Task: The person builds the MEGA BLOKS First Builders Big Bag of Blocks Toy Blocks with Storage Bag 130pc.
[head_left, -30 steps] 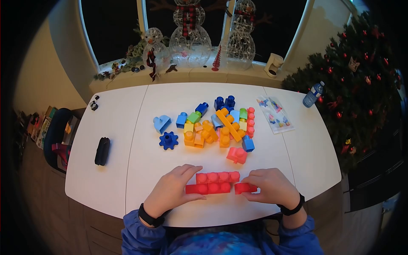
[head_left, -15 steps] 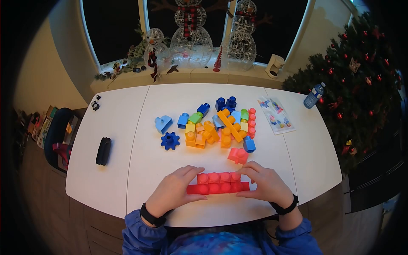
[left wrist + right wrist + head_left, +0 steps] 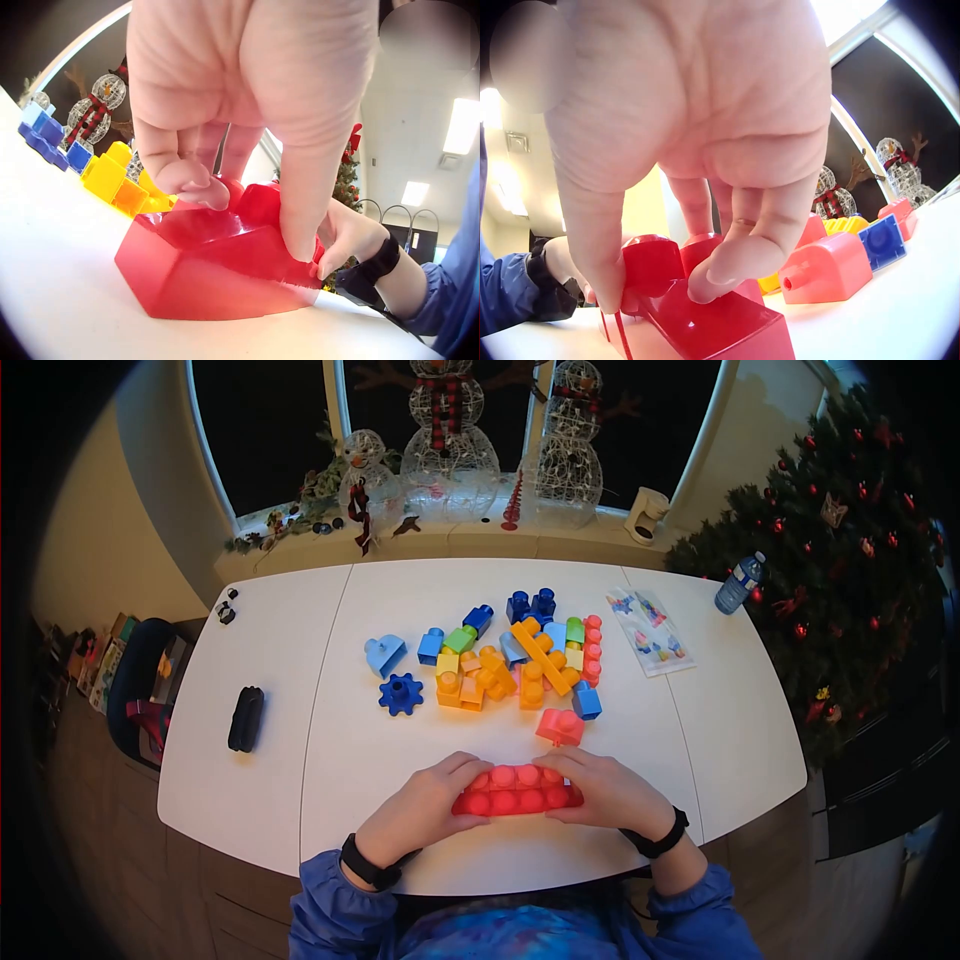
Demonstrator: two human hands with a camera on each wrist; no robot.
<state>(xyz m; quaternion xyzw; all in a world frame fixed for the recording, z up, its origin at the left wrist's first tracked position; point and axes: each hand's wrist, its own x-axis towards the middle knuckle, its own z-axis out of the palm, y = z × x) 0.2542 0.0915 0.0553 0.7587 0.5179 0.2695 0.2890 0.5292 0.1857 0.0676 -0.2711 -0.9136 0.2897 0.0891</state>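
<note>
Two rows of red building blocks (image 3: 517, 798) lie side by side on the white table, studs up. My left hand (image 3: 425, 800) grips their left end, thumb at the near side and fingers over the far side. My right hand (image 3: 612, 792) holds the right end the same way. In the left wrist view a sloped red block (image 3: 217, 270) shows under the left hand (image 3: 251, 82). Below the right hand (image 3: 697, 105) in the right wrist view, another sloped red block (image 3: 724, 322) faces the camera. A pink block (image 3: 560, 727) stands just beyond the right fingers.
Several blue, green, yellow and orange blocks (image 3: 488, 670) are heaped beyond my hands, with a blue gear-shaped piece (image 3: 401, 694) at their left. A black case (image 3: 245, 718) lies at left. A picture sheet (image 3: 650, 632) and a water bottle (image 3: 740, 584) are at far right.
The right hand brought a short red block leftward against the front row's right end. The left hand shifted right, and both hands now wrap closer round the two ends.
</note>
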